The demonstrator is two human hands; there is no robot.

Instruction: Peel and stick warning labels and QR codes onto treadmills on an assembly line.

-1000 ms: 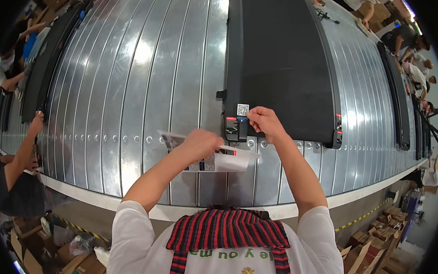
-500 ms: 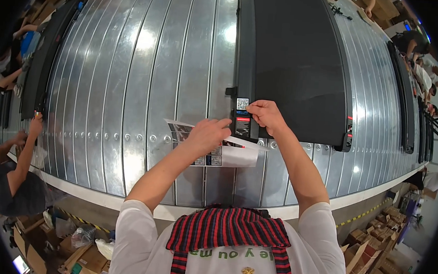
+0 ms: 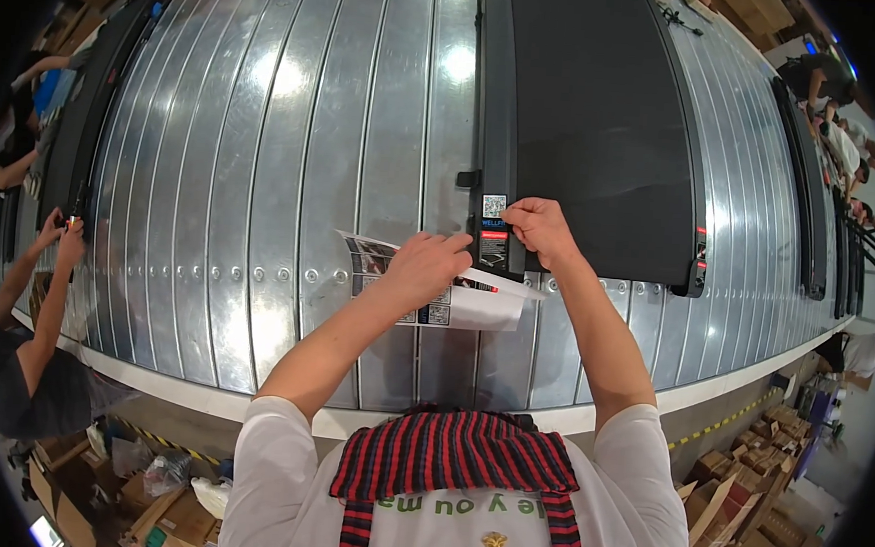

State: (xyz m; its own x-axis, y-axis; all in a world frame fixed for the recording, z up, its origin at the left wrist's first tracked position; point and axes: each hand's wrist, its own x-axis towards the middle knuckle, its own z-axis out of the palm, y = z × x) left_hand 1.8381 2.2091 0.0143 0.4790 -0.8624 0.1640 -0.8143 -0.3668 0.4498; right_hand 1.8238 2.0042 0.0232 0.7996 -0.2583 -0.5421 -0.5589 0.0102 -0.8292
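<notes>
A black-and-red sticker (image 3: 493, 247) with a square code at its top lies along a dark flat rail (image 3: 498, 97), near the rail's close end. My right hand (image 3: 543, 232) comes in from the right, thumb and forefinger pinched at the sticker's upper right edge. To the left of the sticker, my left hand (image 3: 430, 270) has its fingertips near the rail's side. That hand holds a white sheet of printed stickers (image 3: 485, 312), which bends out on both sides beneath it. Part of the sheet is hidden by my hand and wrist.
A wide black panel (image 3: 601, 133) adjoins the rail on the right. Ribbed metal tabletop (image 3: 365, 149) spreads around it, with a pale front edge (image 3: 328, 422). At the left a co-worker's hands (image 3: 64, 236) work by another dark panel. Cardboard boxes (image 3: 747, 453) stand beyond the front edge.
The view has shifted slightly, so the rail and panel sit a little further right. Both my hands keep nearly the same place by the sticker. The co-worker's two hands have come together.
</notes>
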